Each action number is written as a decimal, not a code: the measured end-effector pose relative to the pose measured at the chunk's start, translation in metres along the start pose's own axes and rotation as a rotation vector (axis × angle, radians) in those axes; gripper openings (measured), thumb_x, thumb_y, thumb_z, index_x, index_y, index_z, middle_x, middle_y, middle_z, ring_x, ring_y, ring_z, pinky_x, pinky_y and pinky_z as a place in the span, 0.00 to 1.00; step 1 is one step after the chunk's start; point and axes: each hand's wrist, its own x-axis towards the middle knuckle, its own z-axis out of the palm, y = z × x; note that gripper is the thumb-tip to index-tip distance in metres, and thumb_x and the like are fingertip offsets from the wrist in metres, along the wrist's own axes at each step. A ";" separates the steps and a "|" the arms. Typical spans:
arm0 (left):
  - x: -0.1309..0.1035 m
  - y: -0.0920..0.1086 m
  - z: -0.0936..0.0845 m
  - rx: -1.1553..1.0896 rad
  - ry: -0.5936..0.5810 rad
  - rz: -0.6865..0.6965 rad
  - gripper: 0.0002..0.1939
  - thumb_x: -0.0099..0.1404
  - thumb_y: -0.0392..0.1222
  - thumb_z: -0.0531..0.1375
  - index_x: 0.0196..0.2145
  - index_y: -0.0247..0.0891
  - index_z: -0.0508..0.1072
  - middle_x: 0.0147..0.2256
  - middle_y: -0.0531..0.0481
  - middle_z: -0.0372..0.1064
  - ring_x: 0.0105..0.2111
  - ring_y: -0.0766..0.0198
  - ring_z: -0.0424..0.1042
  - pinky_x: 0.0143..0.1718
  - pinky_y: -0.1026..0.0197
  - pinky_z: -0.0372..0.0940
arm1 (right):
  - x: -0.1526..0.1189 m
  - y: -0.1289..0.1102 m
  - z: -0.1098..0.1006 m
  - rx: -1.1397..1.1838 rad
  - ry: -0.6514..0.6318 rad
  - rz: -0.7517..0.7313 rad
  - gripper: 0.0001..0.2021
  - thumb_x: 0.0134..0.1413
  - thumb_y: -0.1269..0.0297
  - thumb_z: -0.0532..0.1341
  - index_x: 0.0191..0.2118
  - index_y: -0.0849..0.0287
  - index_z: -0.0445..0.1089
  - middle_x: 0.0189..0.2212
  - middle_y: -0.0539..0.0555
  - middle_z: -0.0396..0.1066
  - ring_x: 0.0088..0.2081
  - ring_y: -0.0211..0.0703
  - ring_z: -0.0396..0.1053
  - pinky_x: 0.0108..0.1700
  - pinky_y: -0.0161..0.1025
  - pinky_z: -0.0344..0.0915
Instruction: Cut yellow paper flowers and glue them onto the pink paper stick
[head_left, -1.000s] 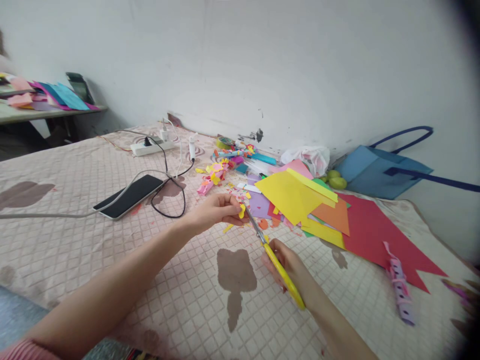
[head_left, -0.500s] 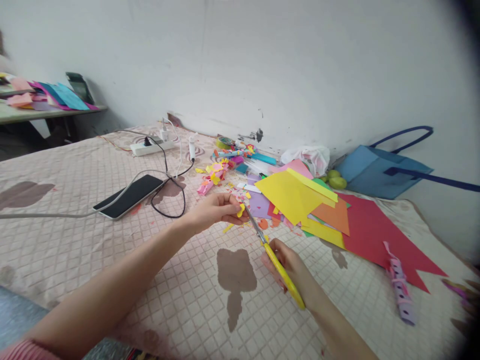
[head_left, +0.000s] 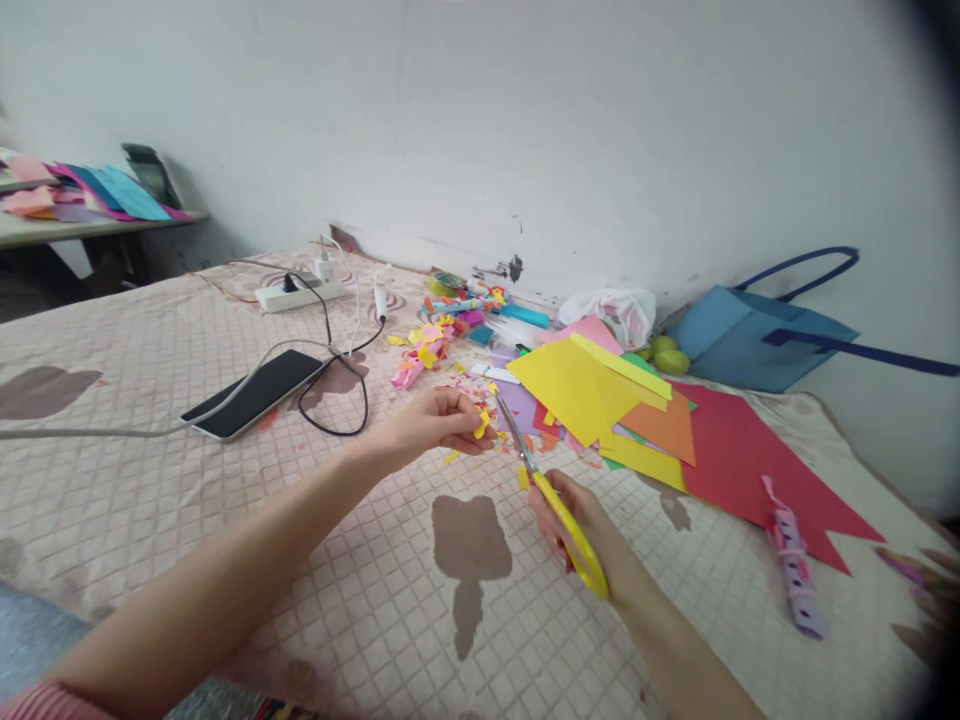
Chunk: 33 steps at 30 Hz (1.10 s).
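My left hand [head_left: 439, 420] pinches a small yellow paper cutout [head_left: 481, 424] between thumb and fingers, over the patterned tablecloth. Yellow-handled scissors [head_left: 561, 512] are gripped in my right hand [head_left: 574, 515], their metal blades pointing up and left. The blade tips lie just right of the cutout, apart from it. Small colored paper scraps [head_left: 526, 440] are scattered behind both hands. Beyond them lie yellow paper sheets [head_left: 577, 385] stacked over orange and purple ones, and a pink paper piece with yellow flowers [head_left: 426, 352].
On the left lie a black phone [head_left: 253, 394], cables and a white power strip [head_left: 300, 294]. A large red sheet [head_left: 750, 470] and a rolled purple paper piece [head_left: 796, 570] lie to the right. A blue bag [head_left: 757, 335] stands by the wall.
The scissors have moved slightly right and away from the yellow cutout, with my right hand. My left hand keeps its pinch in nearly the same place. The whole view has shifted slightly.
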 end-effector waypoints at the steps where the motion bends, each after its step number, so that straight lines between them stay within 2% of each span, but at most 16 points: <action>1: 0.000 -0.002 0.002 0.004 -0.011 -0.014 0.13 0.55 0.43 0.66 0.29 0.32 0.66 0.35 0.43 0.75 0.34 0.62 0.76 0.39 0.59 0.69 | 0.001 0.000 -0.001 0.035 -0.010 0.011 0.18 0.47 0.47 0.57 0.27 0.54 0.51 0.13 0.39 0.51 0.11 0.29 0.48 0.11 0.27 0.46; 7: -0.004 -0.013 0.020 0.038 -0.003 -0.071 0.14 0.52 0.45 0.67 0.28 0.33 0.67 0.30 0.48 0.73 0.30 0.67 0.73 0.36 0.62 0.67 | 0.001 -0.001 -0.001 0.094 -0.009 -0.024 0.20 0.46 0.45 0.60 0.31 0.56 0.54 0.18 0.41 0.59 0.14 0.27 0.50 0.13 0.26 0.48; 10: -0.007 -0.018 0.028 0.075 0.020 -0.088 0.14 0.53 0.45 0.66 0.28 0.33 0.68 0.25 0.53 0.70 0.26 0.71 0.70 0.33 0.65 0.65 | 0.001 -0.001 -0.001 0.108 0.010 -0.063 0.20 0.45 0.48 0.63 0.33 0.56 0.56 0.23 0.44 0.63 0.16 0.27 0.51 0.15 0.26 0.50; 14: -0.010 -0.022 0.035 0.138 -0.002 -0.124 0.12 0.55 0.45 0.65 0.28 0.34 0.68 0.22 0.54 0.68 0.23 0.72 0.67 0.29 0.67 0.62 | 0.005 0.004 -0.002 0.144 0.045 -0.128 0.20 0.41 0.53 0.66 0.33 0.56 0.56 0.23 0.43 0.62 0.17 0.28 0.53 0.15 0.28 0.52; 20: -0.011 -0.028 0.040 0.154 -0.043 -0.146 0.13 0.55 0.45 0.65 0.32 0.34 0.68 0.23 0.56 0.67 0.23 0.73 0.66 0.28 0.68 0.61 | 0.008 0.005 -0.003 0.253 0.063 -0.172 0.19 0.40 0.57 0.66 0.34 0.56 0.57 0.28 0.46 0.68 0.17 0.27 0.55 0.16 0.28 0.53; 25: -0.011 -0.031 0.043 0.112 -0.051 -0.150 0.16 0.52 0.45 0.67 0.32 0.34 0.66 0.25 0.55 0.68 0.24 0.73 0.67 0.29 0.67 0.63 | 0.006 0.001 -0.002 0.298 0.066 -0.208 0.18 0.39 0.59 0.66 0.32 0.56 0.57 0.25 0.45 0.66 0.17 0.27 0.54 0.17 0.29 0.54; 33: -0.010 -0.038 0.045 0.172 -0.054 -0.112 0.18 0.52 0.46 0.67 0.31 0.35 0.63 0.22 0.55 0.67 0.22 0.72 0.67 0.27 0.66 0.64 | 0.005 -0.001 0.000 0.284 0.079 -0.158 0.21 0.35 0.58 0.68 0.32 0.56 0.56 0.24 0.42 0.63 0.16 0.27 0.54 0.16 0.28 0.53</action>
